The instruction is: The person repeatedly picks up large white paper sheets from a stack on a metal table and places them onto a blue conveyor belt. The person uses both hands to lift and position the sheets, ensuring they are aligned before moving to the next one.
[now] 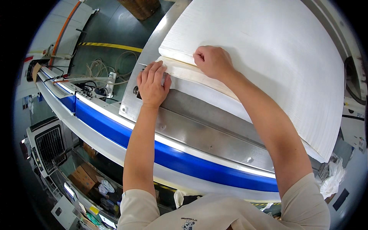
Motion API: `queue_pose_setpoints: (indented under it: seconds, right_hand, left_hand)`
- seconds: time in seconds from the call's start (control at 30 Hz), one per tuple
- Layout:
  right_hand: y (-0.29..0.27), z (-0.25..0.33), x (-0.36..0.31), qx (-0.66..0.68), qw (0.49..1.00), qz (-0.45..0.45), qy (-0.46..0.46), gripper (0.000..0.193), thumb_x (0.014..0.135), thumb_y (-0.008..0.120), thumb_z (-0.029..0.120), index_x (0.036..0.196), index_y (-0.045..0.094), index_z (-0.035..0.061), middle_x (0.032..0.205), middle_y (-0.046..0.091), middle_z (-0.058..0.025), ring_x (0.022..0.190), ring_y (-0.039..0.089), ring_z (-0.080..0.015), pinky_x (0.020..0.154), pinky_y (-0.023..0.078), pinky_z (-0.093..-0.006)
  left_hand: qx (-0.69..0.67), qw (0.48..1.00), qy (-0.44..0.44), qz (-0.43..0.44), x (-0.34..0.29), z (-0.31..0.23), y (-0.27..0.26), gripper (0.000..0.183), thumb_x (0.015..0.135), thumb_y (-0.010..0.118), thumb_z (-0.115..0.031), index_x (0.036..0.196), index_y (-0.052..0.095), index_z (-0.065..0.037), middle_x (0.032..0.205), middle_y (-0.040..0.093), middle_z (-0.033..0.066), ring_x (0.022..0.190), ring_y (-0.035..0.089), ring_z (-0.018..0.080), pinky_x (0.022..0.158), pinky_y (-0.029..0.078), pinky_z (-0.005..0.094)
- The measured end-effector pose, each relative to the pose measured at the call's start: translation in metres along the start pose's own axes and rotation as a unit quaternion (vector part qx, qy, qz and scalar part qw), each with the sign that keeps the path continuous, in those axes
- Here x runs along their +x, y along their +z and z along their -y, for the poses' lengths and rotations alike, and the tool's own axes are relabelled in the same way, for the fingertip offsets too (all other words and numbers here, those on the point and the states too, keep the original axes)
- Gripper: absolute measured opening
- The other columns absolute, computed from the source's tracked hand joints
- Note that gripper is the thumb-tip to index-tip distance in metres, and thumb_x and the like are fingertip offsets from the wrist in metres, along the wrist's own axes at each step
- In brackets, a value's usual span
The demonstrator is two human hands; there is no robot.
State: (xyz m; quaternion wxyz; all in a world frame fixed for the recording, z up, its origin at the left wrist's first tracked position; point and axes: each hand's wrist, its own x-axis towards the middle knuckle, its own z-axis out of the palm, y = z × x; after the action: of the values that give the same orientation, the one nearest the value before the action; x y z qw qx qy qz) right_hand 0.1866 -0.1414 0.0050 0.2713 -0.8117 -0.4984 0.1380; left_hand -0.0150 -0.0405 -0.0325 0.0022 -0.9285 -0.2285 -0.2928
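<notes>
A large, thick stack of white sheets lies on a metal table. Along its near side, a lower white layer sticks out beneath the upper one, with a thin yellowish line between them. My left hand rests at the left corner of this lower layer, fingers bent forward over it and thumb apart. Farther right, my right hand is closed like a fist on the near edge of the upper stack. Its fingertips are tucked under, so whatever they pinch is hidden.
A bare metal plate and a blue rail run between me and the stack. Cables lie on the floor at the left, near yellow-black tape. Crumpled clear plastic hangs at the right.
</notes>
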Motion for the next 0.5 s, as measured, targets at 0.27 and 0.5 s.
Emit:
queue_pose_setpoints:
  seconds: [0.27,0.5]
  right_hand:
    - [-0.003,0.003,-0.008,-0.012,0.998,0.031,-0.050,0.016,0.079,0.060,0.024,0.075,0.065,0.0092,0.071,0.060,-0.0055,0.066,0.059,-0.0246,0.062,0.047,-0.0363]
    - [0.009,-0.001,-0.013,-0.039,0.996,-0.058,-0.047,0.017,0.082,0.056,0.023,0.074,0.065,0.0110,0.076,0.060,-0.0074,0.069,0.060,-0.0288,0.062,0.050,-0.0403]
  left_hand:
    - [-0.023,1.000,-0.004,-0.005,-0.007,0.003,-0.002,0.033,0.075,0.063,-0.017,0.107,0.055,-0.014,0.116,0.057,0.0015,0.113,0.051,0.0231,0.092,0.034,0.0382]
    - [-0.016,1.000,-0.007,0.004,-0.010,0.001,-0.005,0.034,0.075,0.063,-0.017,0.108,0.055,-0.013,0.115,0.057,0.0029,0.113,0.051,0.0239,0.093,0.035,0.0387]
